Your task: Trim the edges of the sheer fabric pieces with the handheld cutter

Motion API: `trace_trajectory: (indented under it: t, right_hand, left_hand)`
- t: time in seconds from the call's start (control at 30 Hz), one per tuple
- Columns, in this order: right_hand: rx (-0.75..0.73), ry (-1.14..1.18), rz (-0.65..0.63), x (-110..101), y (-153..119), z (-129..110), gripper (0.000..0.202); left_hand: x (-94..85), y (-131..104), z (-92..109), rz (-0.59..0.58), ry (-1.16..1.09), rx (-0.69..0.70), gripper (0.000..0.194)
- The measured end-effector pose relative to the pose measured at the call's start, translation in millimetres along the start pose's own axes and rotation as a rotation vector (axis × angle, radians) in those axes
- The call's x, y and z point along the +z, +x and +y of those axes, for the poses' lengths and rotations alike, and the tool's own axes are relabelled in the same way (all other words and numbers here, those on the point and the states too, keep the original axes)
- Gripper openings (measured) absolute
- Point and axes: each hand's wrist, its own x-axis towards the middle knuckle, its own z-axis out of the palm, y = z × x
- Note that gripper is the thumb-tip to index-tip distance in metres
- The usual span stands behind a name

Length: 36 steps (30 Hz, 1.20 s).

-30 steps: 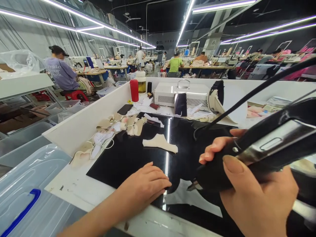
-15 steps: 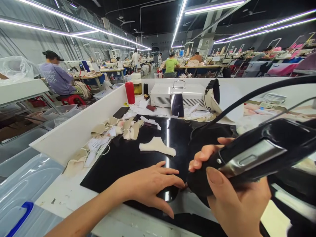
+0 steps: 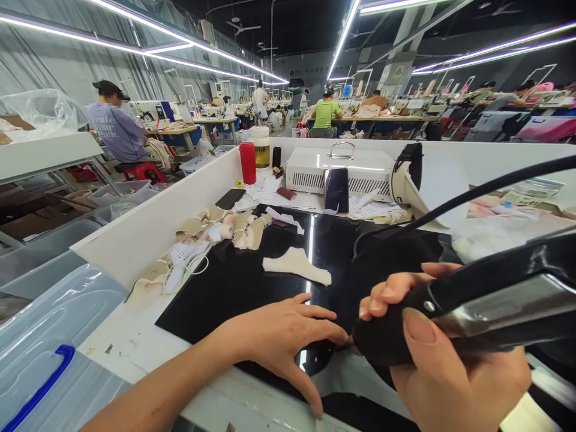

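My right hand (image 3: pixel 463 372) is wrapped round a bulky black object (image 3: pixel 499 306) with a silver metal strip and a small rivet; its exact kind is not clear. The object is tilted up to the right. Its lower left end is rounded and dark. My left hand (image 3: pixel 288 339) is palm down and open, fingers spread over a glossy black board (image 3: pixel 225 300). Its index fingertip is close to the object's rounded end; whether they touch I cannot tell. A cream fabric piece (image 3: pixel 297 266) lies flat on the board, beyond my left hand.
A thick black cord (image 3: pixel 477 201) arcs over the right side. Cream moulded pieces (image 3: pixel 249 231) lie along the left. Behind stand a white vented box (image 3: pixel 339 165), a phone (image 3: pixel 336 190) and a red cup (image 3: pixel 247 163). A low white wall (image 3: pixel 157 210) borders the table. Other people sit beyond.
The view has shifted, so the table and background sit further right. My right hand and the black object appear lower and further right. The left hand keeps its spread pose; the cream piece lies unchanged.
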Motion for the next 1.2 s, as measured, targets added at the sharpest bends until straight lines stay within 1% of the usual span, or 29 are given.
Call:
trace_trajectory:
  t: [0.1, 0.23, 0.4, 0.57, 0.63, 0.77, 0.83, 1.0, 1.03, 1.07, 1.13, 1.2]
  right_hand:
    - [0.014, 0.028, -0.010, 1.0, -2.2, -2.4, 0.034]
    - [0.011, 0.083, -0.070, 1.6, -6.5, -1.3, 0.034]
    - [0.026, 0.098, -0.104, 1.8, -8.5, 0.6, 0.031]
    - [0.048, 0.156, -0.100, 7.7, -11.3, -6.4, 0.032]
    - [0.037, 0.165, -0.113, 12.4, -13.4, -8.6, 0.031]
    - [0.014, 0.166, -0.164, 21.0, -15.7, -8.4, 0.028]
    - [0.013, 0.156, -0.166, 22.8, -16.0, -7.4, 0.027]
    - [0.020, 0.124, -0.150, 16.9, -16.2, -5.5, 0.031]
    - [0.026, 0.137, -0.152, 14.0, -15.6, -5.5, 0.031]
    - [0.032, 0.147, -0.147, 10.7, -14.4, -5.8, 0.032]
    - [0.033, 0.132, -0.111, 3.3, -10.1, -7.7, 0.033]
    - [0.007, 0.075, -0.032, -3.7, -3.6, -11.4, 0.033]
  left_hand:
    - [0.3, -0.1, -0.7, 0.004, -0.016, 0.002, 0.082]
    - [2.4, -1.3, -4.1, -0.012, -0.053, -0.026, 0.081]
    - [3.9, -2.3, -7.9, -0.023, -0.071, -0.021, 0.089]
    - [0.7, -1.6, -7.1, -0.072, -0.052, -0.033, 0.099]
    - [-0.5, -1.4, -6.2, -0.085, -0.040, -0.035, 0.097]
    - [-1.3, -0.7, -3.6, -0.070, 0.006, -0.049, 0.093]
    - [-1.1, 0.0, -2.7, -0.070, 0.017, -0.067, 0.092]
    - [0.5, -1.4, -4.0, -0.066, 0.028, -0.040, 0.098]
    - [0.6, -2.5, -4.5, -0.063, 0.020, -0.036, 0.095]
    - [0.6, -3.8, -5.0, -0.053, 0.009, -0.033, 0.086]
    - [-0.2, -6.2, -5.2, -0.010, -0.006, -0.007, 0.057]
    - [-2.0, -7.7, -5.0, 0.034, 0.014, 0.026, 0.025]
